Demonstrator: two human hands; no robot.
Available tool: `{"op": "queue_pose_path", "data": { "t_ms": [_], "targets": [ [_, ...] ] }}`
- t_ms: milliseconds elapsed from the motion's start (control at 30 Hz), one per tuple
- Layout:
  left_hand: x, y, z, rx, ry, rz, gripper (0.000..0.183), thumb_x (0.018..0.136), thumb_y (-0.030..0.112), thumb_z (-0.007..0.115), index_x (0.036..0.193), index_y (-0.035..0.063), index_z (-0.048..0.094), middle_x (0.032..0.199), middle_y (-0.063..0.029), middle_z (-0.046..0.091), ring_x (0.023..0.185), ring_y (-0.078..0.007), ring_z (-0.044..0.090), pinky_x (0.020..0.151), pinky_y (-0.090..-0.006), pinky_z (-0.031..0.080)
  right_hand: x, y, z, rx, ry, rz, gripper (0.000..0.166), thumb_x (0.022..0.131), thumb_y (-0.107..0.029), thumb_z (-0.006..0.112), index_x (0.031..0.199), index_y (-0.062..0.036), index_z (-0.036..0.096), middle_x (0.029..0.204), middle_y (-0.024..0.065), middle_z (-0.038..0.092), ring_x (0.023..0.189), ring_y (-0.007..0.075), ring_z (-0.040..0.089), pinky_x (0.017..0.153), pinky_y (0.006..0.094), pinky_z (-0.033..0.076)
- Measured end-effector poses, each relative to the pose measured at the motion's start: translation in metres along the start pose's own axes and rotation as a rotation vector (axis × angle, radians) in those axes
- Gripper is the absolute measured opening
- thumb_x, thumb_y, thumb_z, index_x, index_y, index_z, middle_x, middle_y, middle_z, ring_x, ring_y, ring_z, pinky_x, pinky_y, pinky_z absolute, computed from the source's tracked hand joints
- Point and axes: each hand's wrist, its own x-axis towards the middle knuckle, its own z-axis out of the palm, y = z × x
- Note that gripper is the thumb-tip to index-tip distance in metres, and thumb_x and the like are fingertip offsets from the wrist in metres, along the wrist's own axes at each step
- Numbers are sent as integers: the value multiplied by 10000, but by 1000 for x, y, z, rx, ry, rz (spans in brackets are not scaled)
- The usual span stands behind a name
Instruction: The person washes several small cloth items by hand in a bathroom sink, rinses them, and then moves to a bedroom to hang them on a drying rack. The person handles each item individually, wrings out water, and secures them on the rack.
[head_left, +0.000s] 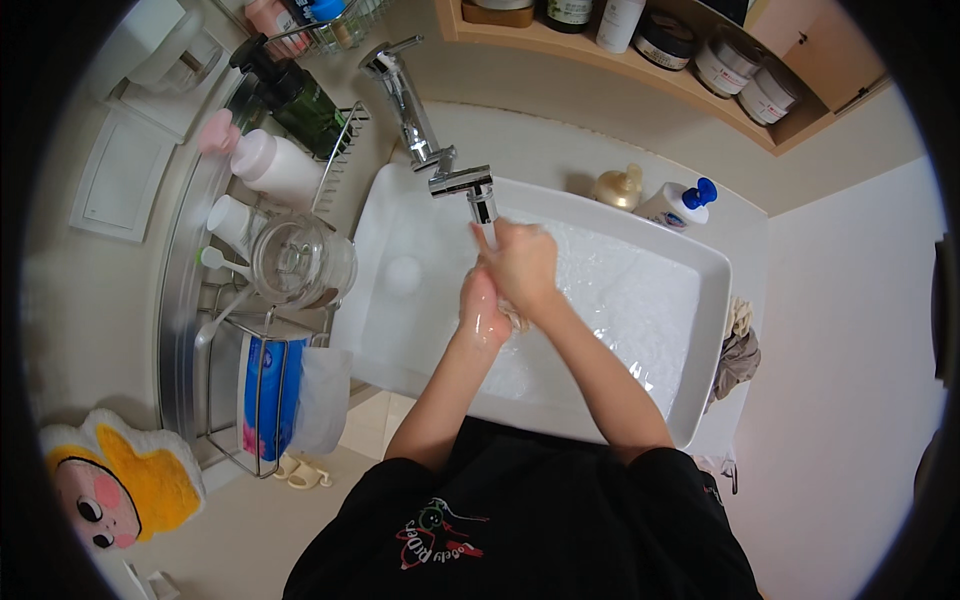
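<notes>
Under the spout of a chrome faucet (480, 184), my left hand (480, 296) and my right hand (525, 259) are pressed together, fingers curled. A bit of wet, beige cloth (516, 316) shows between my wrists; the hands hide the rest of it. Water from the spout meets my right hand, and my left wrist glistens wet. Both hands are above a white rectangular sink (712, 330) that holds rippling, cloudy water.
Beige cloth (739, 315) and grey-brown cloth (736, 364) lie bunched beside the sink's right rim. A white bottle with a blue cap (675, 204) and a gold pump bottle (619, 187) stand behind. Left, a wire rack (270, 375) adjoins a glass jar (296, 259).
</notes>
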Motion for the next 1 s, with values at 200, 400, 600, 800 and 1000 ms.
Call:
{"op": "queue_pose_path", "data": {
  "t_ms": [200,400,600,800,1000],
  "targets": [
    [34,-4,-45,-191,-348,117,306,941,405,437,949,118,544,917,-2,575,895,-145,558,783,-313,470,-7,4,7,-110,48,-40,247,816,-231,570,677,-27,571,549,176,551,507,336,559,493,411,442],
    [-12,16,1,62,-91,156,123,884,195,583,894,76,558,863,-10,567,780,-118,575,727,-254,477,0,54,23,756,-91,454,364,902,-355,527,748,-37,612,632,51,588,598,167,588,572,341,483],
    [2,46,-38,436,-451,370,127,845,89,603,942,27,551,871,-39,571,802,-114,567,752,-250,471,-12,37,-23,1258,-541,748,232,881,-273,571,903,-57,651,801,-1,629,712,153,599,624,317,510],
    [-1,33,-40,247,-215,199,205,893,159,524,1063,45,526,967,-55,579,881,-158,570,810,-310,473,-20,22,-4,759,72,229,151,748,-114,658,877,-35,647,807,80,631,746,224,592,620,346,488],
    [24,-1,-30,-302,-983,122,274,941,343,380,990,115,523,942,-9,562,966,-164,539,828,-328,459,-40,-28,-5,195,189,-394,184,675,-86,662,839,-22,610,769,123,597,736,303,527,591,382,441]
  ]
}}
